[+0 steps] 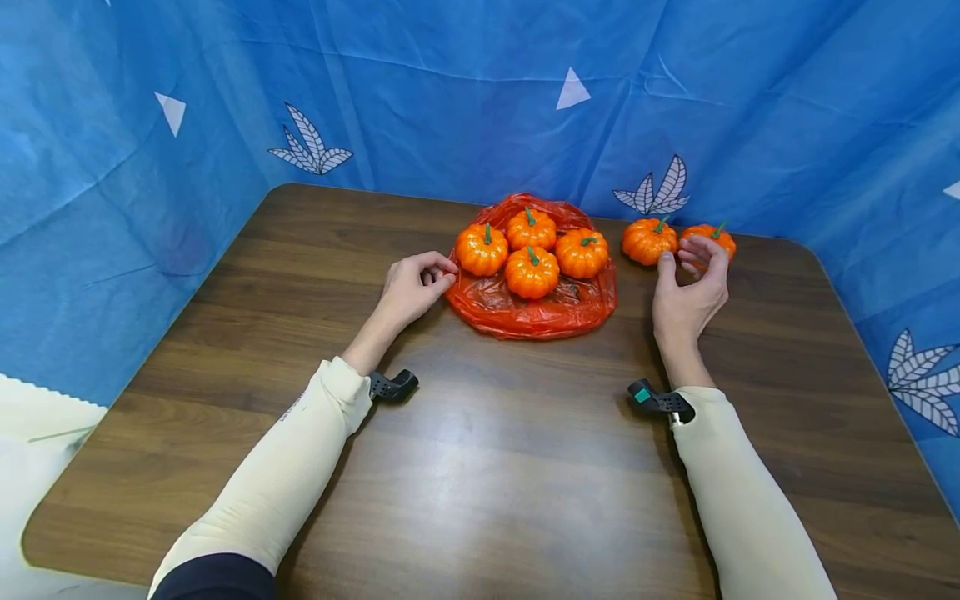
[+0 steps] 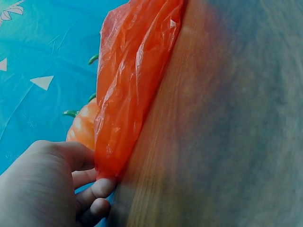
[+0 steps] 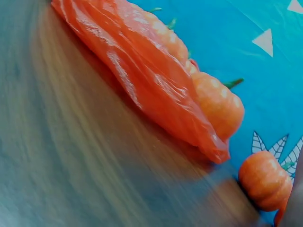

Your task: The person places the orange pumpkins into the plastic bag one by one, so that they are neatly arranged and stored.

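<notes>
A red plastic bag (image 1: 517,321) lies spread at the back of the table, with several small orange pumpkins (image 1: 532,273) with green stems on it. My left hand (image 1: 415,287) pinches the bag's left edge between thumb and fingers; the left wrist view shows the crinkled bag (image 2: 132,85) at the fingertips. To the right of the bag sit two more pumpkins, a nearer-left one (image 1: 647,242) and a far-right one (image 1: 724,240). Before the far-right pumpkin my right hand (image 1: 692,296) is raised with loosely bent fingers, partly covering it. Whether they touch cannot be told.
The brown wooden table (image 1: 465,467) has rounded corners. A blue cloth (image 1: 450,100) with white triangles and leaf prints hangs behind it and along both sides. Black wrist straps (image 1: 393,386) sit over the pale sleeves.
</notes>
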Demonstrator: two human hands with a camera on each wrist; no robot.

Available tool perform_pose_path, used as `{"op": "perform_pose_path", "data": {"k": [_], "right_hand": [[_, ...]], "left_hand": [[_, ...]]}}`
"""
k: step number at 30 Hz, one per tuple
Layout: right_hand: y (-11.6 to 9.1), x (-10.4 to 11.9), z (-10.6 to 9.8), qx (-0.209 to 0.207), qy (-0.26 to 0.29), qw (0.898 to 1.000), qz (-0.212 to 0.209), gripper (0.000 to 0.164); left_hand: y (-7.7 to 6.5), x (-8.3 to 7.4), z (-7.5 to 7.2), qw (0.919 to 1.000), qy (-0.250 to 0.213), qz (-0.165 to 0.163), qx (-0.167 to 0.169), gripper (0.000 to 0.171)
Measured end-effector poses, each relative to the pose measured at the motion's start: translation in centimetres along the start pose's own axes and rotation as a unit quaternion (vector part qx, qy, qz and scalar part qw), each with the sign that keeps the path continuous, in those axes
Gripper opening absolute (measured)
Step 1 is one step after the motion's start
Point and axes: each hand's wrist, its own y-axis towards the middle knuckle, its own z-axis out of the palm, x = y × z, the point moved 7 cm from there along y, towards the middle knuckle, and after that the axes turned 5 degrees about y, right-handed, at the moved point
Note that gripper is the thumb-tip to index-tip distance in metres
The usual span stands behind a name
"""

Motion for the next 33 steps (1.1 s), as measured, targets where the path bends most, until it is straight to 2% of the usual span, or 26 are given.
{"op": "perform_pose_path", "data": {"k": [6, 11, 13, 16, 19, 21, 33], "right_hand": [[0.7, -0.9, -1.1, -0.025, -0.002, 0.999, 0.022, 0.036], [2.0, -2.5, -3.0, -0.065, -0.004, 0.997, 0.038, 0.033], [2.7, -3.8, -4.0, -0.085, -0.019, 0.994, 0.06, 0.032], [3.5, -6.4, -5.3, -0.101, -0.059, 0.985, 0.125, 0.034], [3.8, -8.3, -5.7, -0.083, -0.1, 0.975, 0.181, 0.04], [3.9, -9.0, -5.5, -0.061, -0.117, 0.971, 0.198, 0.046], [3.8, -8.8, -4.9, 0.011, -0.182, 0.962, 0.201, 0.064]], "left_hand": [[0.0, 0.2, 0.0, 1.0, 0.003, -0.002, 0.001, 0.009], [0.0, 0.3, 0.0, 1.0, 0.004, -0.002, -0.001, 0.009], [0.0, 0.3, 0.1, 1.0, 0.004, -0.002, -0.001, 0.009], [0.1, 0.2, 0.1, 1.0, 0.005, 0.001, -0.002, 0.009], [0.2, 0.2, 0.0, 1.0, 0.006, 0.003, -0.002, 0.009], [0.2, 0.1, -0.1, 1.0, 0.008, 0.003, -0.001, 0.009], [0.1, 0.0, 0.1, 1.0, 0.007, 0.004, -0.003, 0.009]]}}
